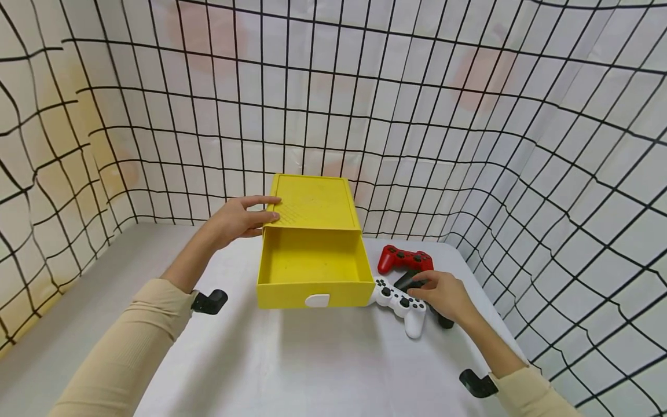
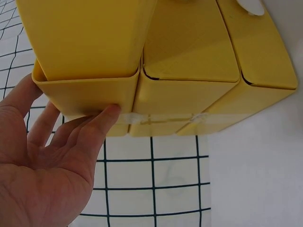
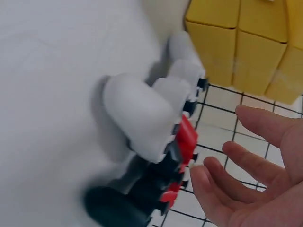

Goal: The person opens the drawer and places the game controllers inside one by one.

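Table (image 1: 312,370): bare room in front, yellow box (image 1: 312,200) mid-table, its drawer (image 1: 311,272) pulled out. Left hand (image 1: 237,220), fingers straight, rests against the box's left edge. Right hand (image 1: 443,295), fingers loose, seemingly touching black controller (image 1: 411,282) between white controller (image 1: 401,304) and red controller (image 1: 403,259).

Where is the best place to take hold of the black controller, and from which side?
Probably by one handle of the black controller, from above on its right. The white controller lies against its left and the red controller behind; the right hand is already over it.
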